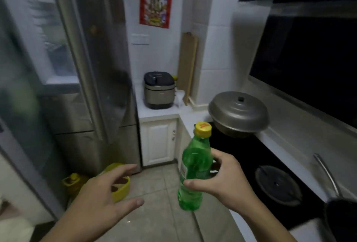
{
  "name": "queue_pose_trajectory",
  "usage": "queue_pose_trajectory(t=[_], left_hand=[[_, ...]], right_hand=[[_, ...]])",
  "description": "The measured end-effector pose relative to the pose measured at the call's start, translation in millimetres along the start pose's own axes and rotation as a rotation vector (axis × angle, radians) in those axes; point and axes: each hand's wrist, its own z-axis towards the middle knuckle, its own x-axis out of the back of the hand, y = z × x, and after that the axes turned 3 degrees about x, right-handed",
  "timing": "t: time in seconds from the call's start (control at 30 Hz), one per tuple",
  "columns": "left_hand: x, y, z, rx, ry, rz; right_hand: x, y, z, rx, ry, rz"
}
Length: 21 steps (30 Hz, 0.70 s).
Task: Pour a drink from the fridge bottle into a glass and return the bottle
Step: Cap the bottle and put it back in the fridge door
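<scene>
While the right hand (220, 178) gripped the green bottle (193, 166) around its middle, thumb on the near side and fingers wrapped behind, the bottle stood almost upright above the floor, just left of the counter (301, 156) edge, its yellow cap (202, 127) still screwed on. To the left, the left hand (104, 193) hung open and empty, fingers spread, well apart from the bottle. Farther left, the fridge (63, 52) stood blurred. On the far counter sat a rice cooker (159, 89); a lidded pan (238, 113) rested at right.
</scene>
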Motion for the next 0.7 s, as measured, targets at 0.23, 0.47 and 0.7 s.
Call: queue_pose_trajectory(t=[0.23, 0.47, 0.7], left_hand=[[54, -36, 22, -0.044, 0.101, -0.291], [91, -67, 46, -0.018, 0.199, -0.446], [129, -100, 60, 0.096, 0.403, -0.572]], right_hand=[[-94, -74, 65, 0.16, -0.203, 0.017], [-171, -126, 119, 0.237, -0.385, 0.063], [-204, -147, 161, 0.302, -0.483, 0.114]])
